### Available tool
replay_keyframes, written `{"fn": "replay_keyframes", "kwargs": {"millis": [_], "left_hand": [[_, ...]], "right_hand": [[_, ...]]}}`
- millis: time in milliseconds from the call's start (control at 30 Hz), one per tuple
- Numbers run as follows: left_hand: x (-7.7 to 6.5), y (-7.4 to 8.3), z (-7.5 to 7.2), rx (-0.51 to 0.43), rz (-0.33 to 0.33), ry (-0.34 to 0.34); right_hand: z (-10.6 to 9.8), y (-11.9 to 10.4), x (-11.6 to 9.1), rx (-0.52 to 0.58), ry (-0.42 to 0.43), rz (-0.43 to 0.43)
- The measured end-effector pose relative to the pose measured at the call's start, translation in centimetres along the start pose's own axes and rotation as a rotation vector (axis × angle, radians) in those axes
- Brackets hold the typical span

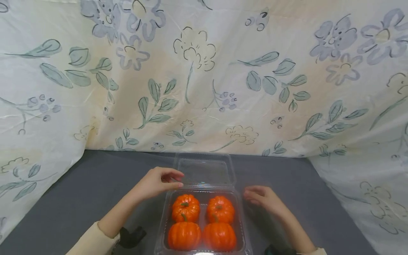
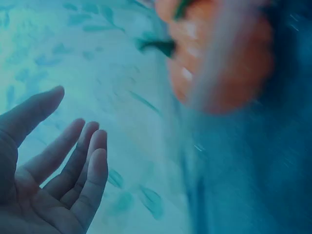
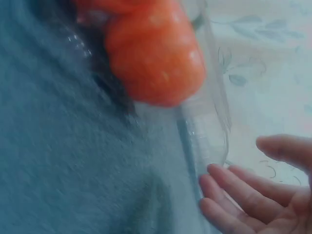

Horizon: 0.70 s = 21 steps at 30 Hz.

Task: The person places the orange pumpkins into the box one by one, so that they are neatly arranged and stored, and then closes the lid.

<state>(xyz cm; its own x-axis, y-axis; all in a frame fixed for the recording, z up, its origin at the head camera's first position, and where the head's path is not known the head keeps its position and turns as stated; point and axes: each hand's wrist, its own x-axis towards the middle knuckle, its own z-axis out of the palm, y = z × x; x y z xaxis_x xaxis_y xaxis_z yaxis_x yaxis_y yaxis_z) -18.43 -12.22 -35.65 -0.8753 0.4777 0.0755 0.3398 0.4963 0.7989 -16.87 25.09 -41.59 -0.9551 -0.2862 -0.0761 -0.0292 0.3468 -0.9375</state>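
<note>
In the head view a clear plastic clamshell box [image 1: 204, 202] lies with its lid [image 1: 204, 170] folded back, away from me. Inside sit several small orange pumpkins [image 1: 186, 236] with green stems, in two rows. My left hand [image 1: 162, 182] hovers by the hinge at the box's left, fingers loosely bent and holding nothing; the left wrist view shows this hand [image 2: 63, 180] apart from a blurred pumpkin [image 2: 229, 63]. To the right of the box is my right hand [image 1: 262, 198], also without anything in it. In the right wrist view its fingers [image 3: 243, 195] are relaxed, below a pumpkin [image 3: 156, 53].
The box stands on a dark grey tabletop [image 1: 121, 173]. Behind and at both sides hangs a pale cloth [image 1: 210, 88] printed with flowers and leaves. A black strap [image 1: 132, 237] is at my left wrist.
</note>
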Motion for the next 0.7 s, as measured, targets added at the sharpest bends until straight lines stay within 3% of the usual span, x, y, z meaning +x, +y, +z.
{"fn": "replay_keyframes", "kwargs": {"millis": [233, 500, 700], "left_hand": [[0.3, -2.7, -1.0, -0.038, -0.104, 0.129], [1.4, -4.8, -1.3, -0.123, -0.234, 0.129], [2.3, -5.9, -0.6, -0.135, -0.282, 0.140]], "right_hand": [[-1.6, 0.3, 1.4, 0.023, 0.048, 0.007], [-1.7, 1.1, 3.4, 0.124, 0.023, 0.057], [-1.2, 1.6, 5.2, 0.187, 0.014, 0.106]]}}
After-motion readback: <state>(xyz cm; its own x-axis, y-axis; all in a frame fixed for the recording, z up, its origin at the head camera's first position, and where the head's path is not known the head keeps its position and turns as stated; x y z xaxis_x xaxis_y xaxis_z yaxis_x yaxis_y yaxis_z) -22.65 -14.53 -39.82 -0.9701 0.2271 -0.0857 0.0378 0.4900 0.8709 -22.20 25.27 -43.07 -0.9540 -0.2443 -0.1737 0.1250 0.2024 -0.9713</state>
